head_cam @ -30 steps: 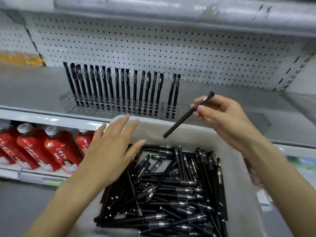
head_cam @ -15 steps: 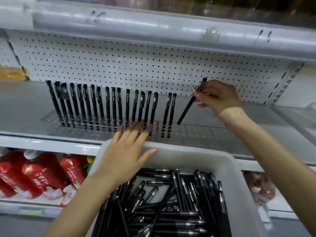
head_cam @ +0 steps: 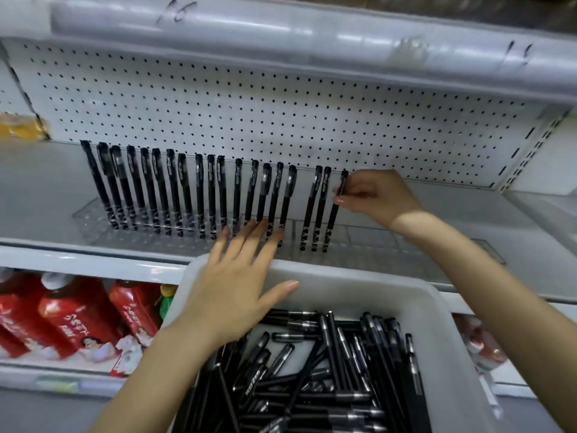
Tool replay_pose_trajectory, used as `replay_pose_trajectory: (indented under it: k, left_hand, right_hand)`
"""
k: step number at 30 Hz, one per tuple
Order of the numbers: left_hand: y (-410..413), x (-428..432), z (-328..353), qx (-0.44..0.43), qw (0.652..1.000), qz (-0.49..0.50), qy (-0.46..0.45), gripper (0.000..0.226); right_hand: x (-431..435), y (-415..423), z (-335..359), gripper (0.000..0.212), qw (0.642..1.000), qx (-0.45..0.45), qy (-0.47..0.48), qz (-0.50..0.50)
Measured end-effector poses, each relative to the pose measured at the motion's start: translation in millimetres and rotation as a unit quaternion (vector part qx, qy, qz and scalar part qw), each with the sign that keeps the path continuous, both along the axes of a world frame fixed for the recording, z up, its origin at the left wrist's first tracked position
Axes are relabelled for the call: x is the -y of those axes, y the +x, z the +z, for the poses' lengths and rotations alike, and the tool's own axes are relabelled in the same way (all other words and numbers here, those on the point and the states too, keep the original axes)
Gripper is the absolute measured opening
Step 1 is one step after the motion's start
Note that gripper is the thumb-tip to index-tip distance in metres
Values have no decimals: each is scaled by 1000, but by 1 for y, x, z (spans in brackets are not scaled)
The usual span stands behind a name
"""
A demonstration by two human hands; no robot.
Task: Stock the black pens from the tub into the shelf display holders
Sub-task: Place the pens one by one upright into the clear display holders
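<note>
From the head view, we saw the right hand (head_cam: 377, 198) pinching a black pen (head_cam: 331, 220) near its capped top between thumb and fingertips, the other fingers curled in. The pen was slim and matte black, with a clip and pale lettering on the cap and a pale pattern round its lower barrel. It stood nearly upright, leaning slightly right at the top, its lower end down in the clear display holder (head_cam: 368, 242) on the grey shelf (head_cam: 40, 195). It was just to the right of two pens standing together. Further left, past a gap, a long row of pens (head_cam: 187, 189) of the same kind stood in the holder before the white pegboard (head_cam: 249, 104). The left hand (head_cam: 237, 276) was flat and spread, holding nothing, above the far rim of the white tub (head_cam: 359, 284); we could not tell whether it touched it. Inside the tub, loose pens (head_cam: 327, 373) lay heaped and crossing one another. Red bottles (head_cam: 71, 314) stood on the shelf below.
</note>
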State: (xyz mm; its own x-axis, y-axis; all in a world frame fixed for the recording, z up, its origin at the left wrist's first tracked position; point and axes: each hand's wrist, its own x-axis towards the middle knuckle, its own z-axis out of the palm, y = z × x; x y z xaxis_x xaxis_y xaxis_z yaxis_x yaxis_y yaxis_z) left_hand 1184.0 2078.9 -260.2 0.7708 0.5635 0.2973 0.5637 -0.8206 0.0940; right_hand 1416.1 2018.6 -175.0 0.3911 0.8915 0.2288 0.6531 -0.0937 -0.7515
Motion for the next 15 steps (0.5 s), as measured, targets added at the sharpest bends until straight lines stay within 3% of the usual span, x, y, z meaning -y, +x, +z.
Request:
replay_pose_trajectory:
  k: [11, 15]
  left_hand:
    - [0, 3, 11, -9, 1000, -3, -21, 82]
    - [-1, 3, 24, -9, 999, -2, -52, 79]
  right_hand:
    - [8, -3, 2, 28, 999, 30, -34, -14]
    - [38, -19, 3, 18, 996, -17, 68, -58]
